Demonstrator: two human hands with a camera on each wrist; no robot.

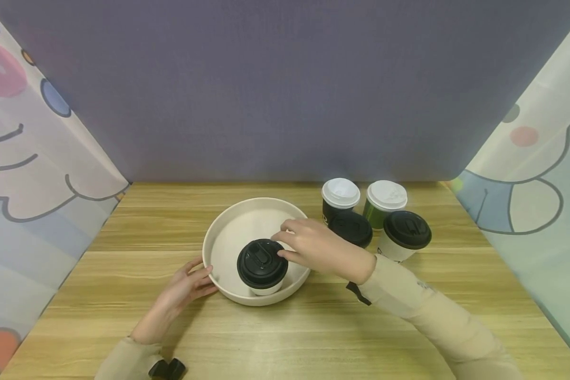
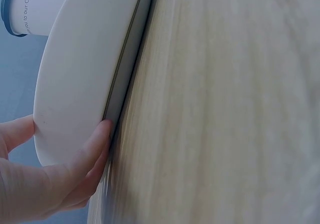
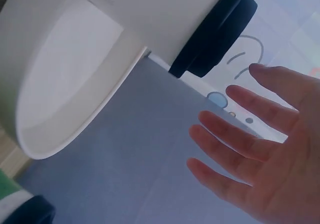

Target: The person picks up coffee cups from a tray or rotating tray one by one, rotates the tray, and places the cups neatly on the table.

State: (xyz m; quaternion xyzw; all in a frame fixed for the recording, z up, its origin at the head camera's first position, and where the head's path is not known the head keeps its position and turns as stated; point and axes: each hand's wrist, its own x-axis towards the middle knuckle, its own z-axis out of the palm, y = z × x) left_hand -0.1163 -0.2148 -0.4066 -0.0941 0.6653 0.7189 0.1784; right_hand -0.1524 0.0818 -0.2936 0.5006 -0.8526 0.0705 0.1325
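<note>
A white paper cup with a black lid (image 1: 262,263) stands in a round cream tray (image 1: 228,232), toward its near side. At the tray's left edge, my left hand (image 1: 187,287) grips it; in the left wrist view the thumb is at the rim and the fingers (image 2: 97,144) reach under the base. Beside the cup's lid is my right hand (image 1: 320,245), coming from the right. The right wrist view shows that hand (image 3: 265,149) with its fingers spread, apart from the cup (image 3: 165,18) and holding nothing.
Right of the tray stand a black cup with a white lid (image 1: 340,195), a green cup with a white lid (image 1: 386,198), and a white cup with a black lid (image 1: 406,232). Another black lid (image 1: 351,228) shows behind my right wrist. A grey panel (image 1: 285,95) closes the back.
</note>
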